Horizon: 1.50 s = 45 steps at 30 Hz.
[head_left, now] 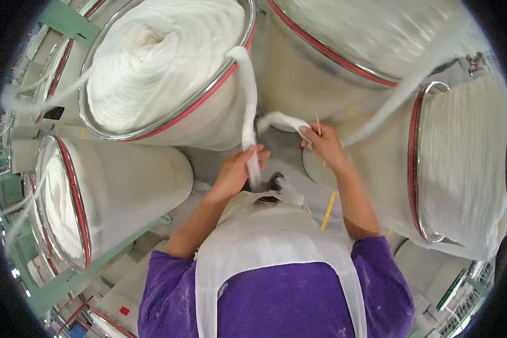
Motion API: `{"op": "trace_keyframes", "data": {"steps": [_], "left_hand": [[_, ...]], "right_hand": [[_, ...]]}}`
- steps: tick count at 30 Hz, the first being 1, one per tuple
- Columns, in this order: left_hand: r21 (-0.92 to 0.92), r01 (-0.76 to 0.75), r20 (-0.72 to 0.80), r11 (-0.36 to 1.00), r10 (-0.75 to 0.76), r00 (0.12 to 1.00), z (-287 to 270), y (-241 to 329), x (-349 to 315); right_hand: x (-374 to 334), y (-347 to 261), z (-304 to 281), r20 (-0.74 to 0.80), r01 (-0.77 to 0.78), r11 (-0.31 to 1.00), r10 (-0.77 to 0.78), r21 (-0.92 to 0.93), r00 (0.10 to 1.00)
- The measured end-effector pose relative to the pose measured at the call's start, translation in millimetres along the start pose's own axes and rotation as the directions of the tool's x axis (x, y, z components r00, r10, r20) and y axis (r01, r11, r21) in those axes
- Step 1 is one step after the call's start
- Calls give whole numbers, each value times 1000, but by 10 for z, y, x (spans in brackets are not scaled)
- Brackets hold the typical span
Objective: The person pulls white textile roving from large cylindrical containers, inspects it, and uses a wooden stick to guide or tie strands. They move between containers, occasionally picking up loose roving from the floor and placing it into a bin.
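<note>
A thick white fibre sliver [249,96] hangs over the rim of the upper-left sliver can [203,121]. My left hand [239,170] holds this strand between thumb and fingers, and its loose end drops below the hand. Slightly farther right, my right hand [324,144] pinches a second length of white sliver [284,119], which arches leftward from the fingertips. A thin wooden stick [319,125] also sits in the right hand, poking up between the fingers. The two hands are apart, above the floor between the cans.
Coiled white sliver fills the cans around me: one upper right [298,73], one right [372,152] and one left [135,180], with metal and red rims. A blurred strand [403,90] slants across the right side. Green machine beams [67,22] stand at the left edge.
</note>
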<state>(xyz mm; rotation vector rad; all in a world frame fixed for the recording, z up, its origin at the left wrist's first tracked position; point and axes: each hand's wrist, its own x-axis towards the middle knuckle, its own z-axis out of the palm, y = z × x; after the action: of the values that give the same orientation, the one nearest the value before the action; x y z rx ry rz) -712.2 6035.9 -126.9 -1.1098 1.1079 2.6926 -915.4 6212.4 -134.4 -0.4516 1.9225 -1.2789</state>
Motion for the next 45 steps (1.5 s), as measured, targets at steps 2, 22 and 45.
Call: {"op": "trace_keyframes", "data": {"steps": [2,22,45], "left_hand": [[-197,-5,162,980,37,986,205,32,158],[-29,-203,343,979,200,918,826,376,-114],[-168,-239,294,956,280,914,624,494,72]], "right_hand": [[-452,-415,102,-52,174,985,-174,5,983],[-780,-837,209,-261,260,767,-126,586,957],[-975,-1062,276,-108,289,945,-274,154,956]]}}
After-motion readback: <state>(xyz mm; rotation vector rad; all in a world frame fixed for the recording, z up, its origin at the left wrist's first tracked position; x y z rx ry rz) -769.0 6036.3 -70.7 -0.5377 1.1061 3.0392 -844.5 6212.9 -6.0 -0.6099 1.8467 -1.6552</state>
